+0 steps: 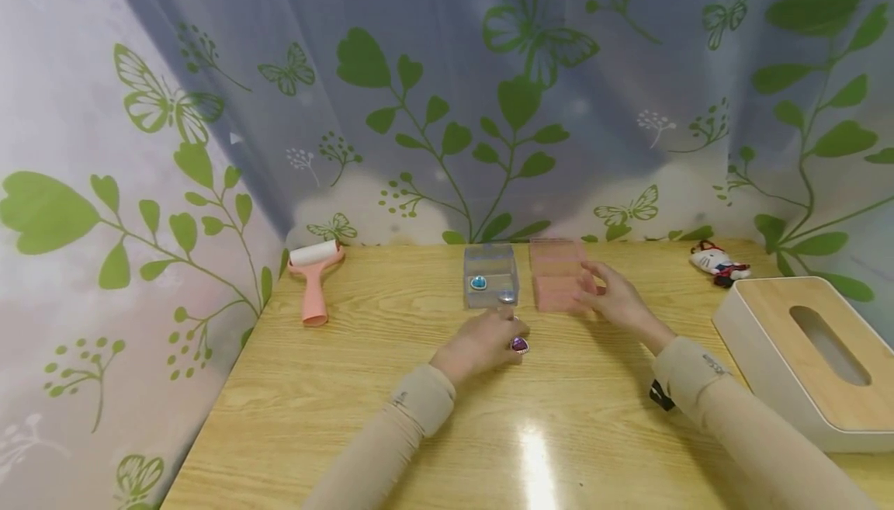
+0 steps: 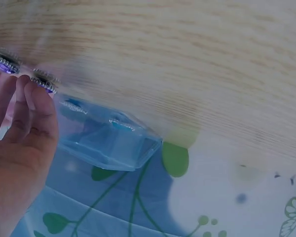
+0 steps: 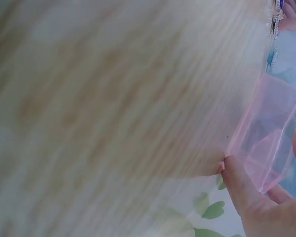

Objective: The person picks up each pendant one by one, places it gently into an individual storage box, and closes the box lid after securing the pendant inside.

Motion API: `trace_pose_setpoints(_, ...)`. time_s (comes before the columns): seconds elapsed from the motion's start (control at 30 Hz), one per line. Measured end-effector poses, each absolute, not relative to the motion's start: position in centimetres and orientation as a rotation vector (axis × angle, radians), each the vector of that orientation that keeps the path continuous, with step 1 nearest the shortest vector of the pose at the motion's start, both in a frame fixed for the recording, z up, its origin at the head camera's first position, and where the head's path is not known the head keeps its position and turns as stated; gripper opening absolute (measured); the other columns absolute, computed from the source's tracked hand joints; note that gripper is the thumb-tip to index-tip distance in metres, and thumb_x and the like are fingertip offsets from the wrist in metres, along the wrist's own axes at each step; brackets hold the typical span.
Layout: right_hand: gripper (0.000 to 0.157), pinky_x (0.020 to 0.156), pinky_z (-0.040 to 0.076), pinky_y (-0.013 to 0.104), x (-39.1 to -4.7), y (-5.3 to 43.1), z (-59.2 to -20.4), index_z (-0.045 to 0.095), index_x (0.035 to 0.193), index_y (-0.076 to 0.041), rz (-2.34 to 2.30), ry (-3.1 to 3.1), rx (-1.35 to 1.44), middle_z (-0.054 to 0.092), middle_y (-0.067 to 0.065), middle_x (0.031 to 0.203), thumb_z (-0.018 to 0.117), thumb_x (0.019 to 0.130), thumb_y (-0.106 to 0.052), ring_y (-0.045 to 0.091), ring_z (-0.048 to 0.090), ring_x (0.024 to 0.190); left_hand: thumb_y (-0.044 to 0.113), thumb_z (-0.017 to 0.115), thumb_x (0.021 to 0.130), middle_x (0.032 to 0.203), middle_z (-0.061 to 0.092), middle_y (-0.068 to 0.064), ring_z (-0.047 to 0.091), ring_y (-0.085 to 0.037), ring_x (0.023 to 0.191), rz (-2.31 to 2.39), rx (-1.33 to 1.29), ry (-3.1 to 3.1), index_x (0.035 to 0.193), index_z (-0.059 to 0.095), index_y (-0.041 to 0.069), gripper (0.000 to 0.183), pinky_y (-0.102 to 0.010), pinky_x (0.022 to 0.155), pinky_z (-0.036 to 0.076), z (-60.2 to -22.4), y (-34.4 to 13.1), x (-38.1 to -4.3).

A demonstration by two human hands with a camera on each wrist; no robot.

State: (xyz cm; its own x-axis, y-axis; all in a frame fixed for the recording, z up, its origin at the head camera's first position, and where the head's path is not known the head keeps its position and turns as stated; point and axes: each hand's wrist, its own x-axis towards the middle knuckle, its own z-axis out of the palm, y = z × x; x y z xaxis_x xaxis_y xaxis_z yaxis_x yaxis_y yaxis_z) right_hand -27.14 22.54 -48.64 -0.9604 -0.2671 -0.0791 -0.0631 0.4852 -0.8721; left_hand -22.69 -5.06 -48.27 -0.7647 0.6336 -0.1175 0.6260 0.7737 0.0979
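Note:
My left hand [image 1: 482,343] is low over the table in front of a clear blue box [image 1: 491,261], fingers bent around a purple gem [image 1: 519,345] with a silvery beaded rim. In the left wrist view a second purple gem [image 2: 6,65] lies just beyond the fingertips. Inside the blue box are a light-blue gem [image 1: 478,282] and another gem [image 1: 507,297] near its front corner. To the right stands a clear pink box [image 1: 556,281]. Its right side is gripped by my right hand [image 1: 618,300]; the right wrist view shows thumb and fingers on either side of the box wall.
A pink-handled roller [image 1: 316,281] lies at the back left. A small plush cat figure [image 1: 719,263] sits at the back right, behind a white tissue box with a wooden top [image 1: 768,324]. A patterned curtain [image 1: 419,106] hangs along the table's back edge.

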Motion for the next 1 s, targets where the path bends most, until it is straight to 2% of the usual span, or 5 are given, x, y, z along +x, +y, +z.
trace_pose_setpoints(0.33,0.071,0.083,0.059,0.017,-26.8,22.5,-48.6,0.027,0.163,0.003,-1.480,2.569,-0.279,0.034,0.034,0.164,0.065,0.105,-0.012,0.053,0.046,0.145,0.037,0.072,0.101,0.117,0.070,0.004,0.068,-0.013,0.104,0.014,1.011,2.843,0.121,0.075,0.022,0.025,-0.025,0.086,0.059,-48.8,-4.5,-22.5)
trace_pose_setpoints(0.57,0.062,0.106,0.056,0.054,-26.6,22.4,-48.5,0.041,0.155,0.006,-1.425,2.684,-0.291,0.043,0.035,0.154,0.068,0.104,-0.014,0.054,0.051,0.138,0.035,0.068,0.104,0.115,0.072,0.003,0.070,-0.015,0.103,-0.008,1.004,2.870,0.119,0.075,0.024,0.021,-0.028,0.084,0.062,-48.5,-4.1,-22.2)
trace_pose_setpoints(0.73,0.060,0.078,0.063,0.041,-26.7,22.6,-48.6,0.043,0.153,0.007,-1.448,2.677,-0.282,0.050,0.035,0.139,0.069,0.102,-0.012,0.041,0.067,0.110,0.034,0.065,0.105,0.114,0.073,0.001,0.070,-0.012,0.095,0.138,0.971,2.858,0.127,0.073,0.021,0.026,-0.024,0.076,0.059,-48.3,-4.0,-22.3)
trace_pose_setpoints(0.83,0.061,0.057,0.057,0.031,-26.6,22.6,-48.5,0.040,0.155,0.006,-1.493,2.618,-0.245,0.049,0.034,0.134,0.067,0.103,-0.010,0.032,0.071,0.091,0.031,0.066,0.104,0.112,0.071,-0.001,0.069,-0.012,0.092,0.259,0.985,2.862,0.126,0.072,0.017,0.026,-0.021,0.075,0.058,-48.0,-4.0,-22.5)
trace_pose_setpoints(1.0,0.060,0.055,0.056,0.030,-26.5,22.8,-48.5,0.041,0.155,0.005,-1.498,2.619,-0.228,0.048,0.034,0.135,0.067,0.103,-0.009,0.026,0.070,0.087,0.024,0.069,0.103,0.120,0.070,-0.004,0.069,-0.013,0.100,0.490,0.960,2.829,0.132,0.068,0.013,0.031,-0.018,0.083,0.058,-47.2,-3.9,-22.9)
